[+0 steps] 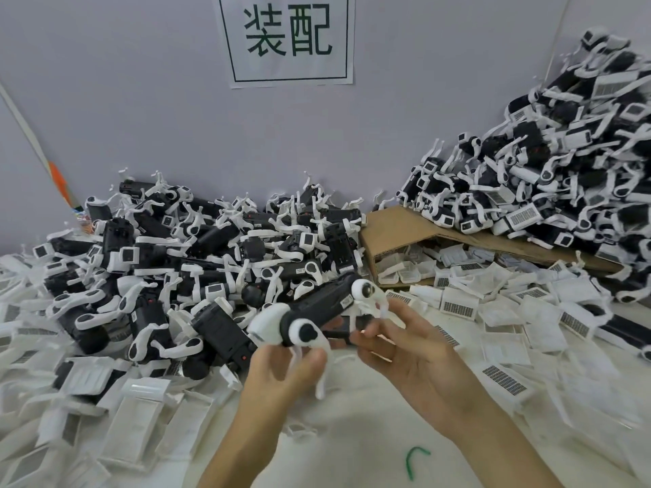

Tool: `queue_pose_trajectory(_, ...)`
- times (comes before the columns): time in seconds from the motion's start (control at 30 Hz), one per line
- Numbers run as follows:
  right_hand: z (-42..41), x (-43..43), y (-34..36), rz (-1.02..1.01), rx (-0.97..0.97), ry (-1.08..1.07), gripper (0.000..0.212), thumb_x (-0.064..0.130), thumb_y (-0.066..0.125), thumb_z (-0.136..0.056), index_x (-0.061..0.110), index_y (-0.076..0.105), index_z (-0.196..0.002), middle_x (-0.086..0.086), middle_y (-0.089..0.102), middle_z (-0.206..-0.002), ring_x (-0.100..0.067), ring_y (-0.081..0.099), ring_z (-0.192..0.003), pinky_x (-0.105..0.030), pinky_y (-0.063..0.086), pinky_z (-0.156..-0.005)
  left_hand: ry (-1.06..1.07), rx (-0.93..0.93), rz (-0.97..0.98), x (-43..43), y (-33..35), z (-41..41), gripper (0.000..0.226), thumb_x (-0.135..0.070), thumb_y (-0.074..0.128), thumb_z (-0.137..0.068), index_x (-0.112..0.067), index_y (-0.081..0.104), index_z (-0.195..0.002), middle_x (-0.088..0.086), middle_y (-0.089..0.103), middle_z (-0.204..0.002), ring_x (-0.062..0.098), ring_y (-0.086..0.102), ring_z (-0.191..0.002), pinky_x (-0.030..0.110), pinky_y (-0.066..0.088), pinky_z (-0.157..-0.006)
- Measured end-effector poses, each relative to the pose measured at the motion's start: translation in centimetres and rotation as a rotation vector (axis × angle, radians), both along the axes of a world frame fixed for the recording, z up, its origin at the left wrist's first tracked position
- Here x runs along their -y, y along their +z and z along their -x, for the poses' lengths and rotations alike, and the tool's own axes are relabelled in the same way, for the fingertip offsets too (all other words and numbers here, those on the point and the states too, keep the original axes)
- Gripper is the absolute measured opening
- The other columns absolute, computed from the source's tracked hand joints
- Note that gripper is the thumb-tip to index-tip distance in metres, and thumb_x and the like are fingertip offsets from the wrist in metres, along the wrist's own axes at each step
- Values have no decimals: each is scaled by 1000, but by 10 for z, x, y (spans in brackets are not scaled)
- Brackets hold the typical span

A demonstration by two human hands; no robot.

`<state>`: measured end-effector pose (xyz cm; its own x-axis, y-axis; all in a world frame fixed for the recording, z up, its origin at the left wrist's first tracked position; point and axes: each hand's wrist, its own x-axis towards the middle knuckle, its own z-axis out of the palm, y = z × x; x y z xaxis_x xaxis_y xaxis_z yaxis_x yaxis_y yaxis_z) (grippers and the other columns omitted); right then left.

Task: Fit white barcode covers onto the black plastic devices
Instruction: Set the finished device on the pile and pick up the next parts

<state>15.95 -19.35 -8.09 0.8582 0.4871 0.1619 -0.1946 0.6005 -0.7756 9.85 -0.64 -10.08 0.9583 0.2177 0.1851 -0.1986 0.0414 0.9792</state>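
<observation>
Up and to the left of the left hand (281, 371) lay a heap of black devices (197, 248) tangled with white straps. The left hand gripped the lower left end of one black device (317, 309), its fingers curled under the white rounded part there. The device's long axis ran from that hand up and to the right, ending just above the right hand (412, 350). The right hand, palm turned up, held the device from below near its middle, fingertips pinched on a black part. Loose white covers (458, 306) lay scattered just right of and beyond the right hand, well apart from the left, so the right hand looked better placed to fetch one. Whether the held device already wore a cover could not be told. Further right rose a taller heap (549, 177). As for writing, a sign (287, 33) on the wall, above both hands, read 装配 in green inside a green frame. The covers bore barcode labels, too small to read.
</observation>
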Motion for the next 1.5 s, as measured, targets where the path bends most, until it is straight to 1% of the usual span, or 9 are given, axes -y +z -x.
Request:
queue_pose_trajectory(0.23,4,-6,-4,408,351,-121,43,19,76,-79,-5,50,-102,-10,71,-89,-26,71,-82,-24,51,-73,-150,84,426,-9,9,-6,77,-52,91,-61,-4,59,-113,32,59,-126,37,63,-121,43,52,-96)
queue_pose_trajectory(0.37,11,-14,-9,509,403,-101,27,19,73,-83,2,55,-94,-10,73,-81,-25,70,-76,-26,51,-73,-199,17,624,-12,7,-10,52,-49,86,-67,-15,76,-105,7,72,-113,26,66,-118,28,59,-83)
queue_pose_trajectory(0.47,13,-20,-11,499,351,-66,24,18,74,-84,4,62,-99,-12,74,-84,-27,71,-77,-28,53,-73,-365,45,748,-12,10,-10,82,-67,84,-62,-9,71,-117,5,63,-134,20,61,-124,36,54,-96)
queue_pose_trajectory(0.6,18,-24,-13,427,302,37,12,15,75,-86,26,70,-88,-12,71,-78,-27,69,-70,-34,55,-72,-475,88,569,-10,14,-6,113,-67,86,-55,-5,47,-141,7,50,-151,18,49,-136,38,48,-105)
queue_pose_trajectory(0.73,19,-24,-17,526,387,82,14,13,71,-90,17,64,-102,-8,72,-78,-24,68,-71,-30,50,-72,-423,64,249,-9,10,-5,68,-53,82,-76,-22,62,-133,19,62,-132,32,60,-117,50,48,-97)
queue_pose_trajectory(0.9,16,-18,-14,661,498,81,12,13,70,-91,9,61,-99,1,74,-87,-16,70,-76,-25,52,-72,-178,46,419,-6,10,-3,61,-44,61,-93,1,55,-133,19,69,-116,25,68,-99,36,54,-86)
queue_pose_trajectory(1.07,-16,15,-15,1188,674,-751,27,14,76,-85,32,64,-102,16,63,-111,0,57,-104,-22,44,-92,-40,-24,584,-7,22,-16,55,-50,36,-92,-9,73,-92,4,77,-84,16,74,-81,29,57,-71)
queue_pose_trajectory(1.2,-36,43,-30,1780,379,-536,56,39,66,-92,29,43,-142,5,39,-148,-22,40,-135,-41,35,-106,-67,-14,559,-3,25,-19,55,-53,41,-74,-12,63,-102,1,77,-81,15,71,-80,31,53,-76)
queue_pose_trajectory(1.5,-38,42,-39,1751,378,-737,19,15,65,-89,29,60,-102,2,58,-115,-22,60,-97,-31,40,-72,22,-35,449,2,19,-3,74,-57,48,-76,-5,61,-127,15,73,-117,26,71,-109,41,55,-96)
